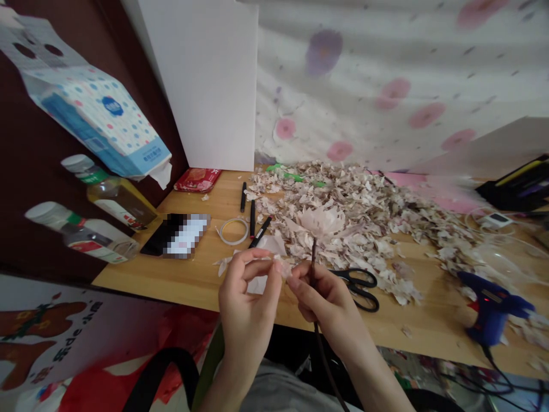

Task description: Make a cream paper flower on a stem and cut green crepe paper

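our right hand (326, 294) is curled closed around a slim dark stem (314, 254), thumb laid forward over the bent fingers, and our left hand (251, 292) is nearly closed at the tips, with thumb and forefinger pinching a small pale scrap (283, 268) and the other fingers loosely bent. the two hands face each other low over the front edge of the desk (206, 280), their fingertips close together, and we cannot tell whether the right fingertips also touch the scrap. the stem's long axis runs away from us: its upper end stands almost upright in our view, pointing at the back of the desk, while its lower part slants down and rightward past the wrist towards our lap. at the upper end we see a pale flower (321, 220), its petals spreading outward and away from us, against a broad heap of dry pale flakes (364, 194). just beyond the right hand lie black-handled scissors (364, 306), partly hidden by it. to the left we have a clear coil (234, 240) and a phone (178, 234); well to the right stands a blue glue gun (489, 312).
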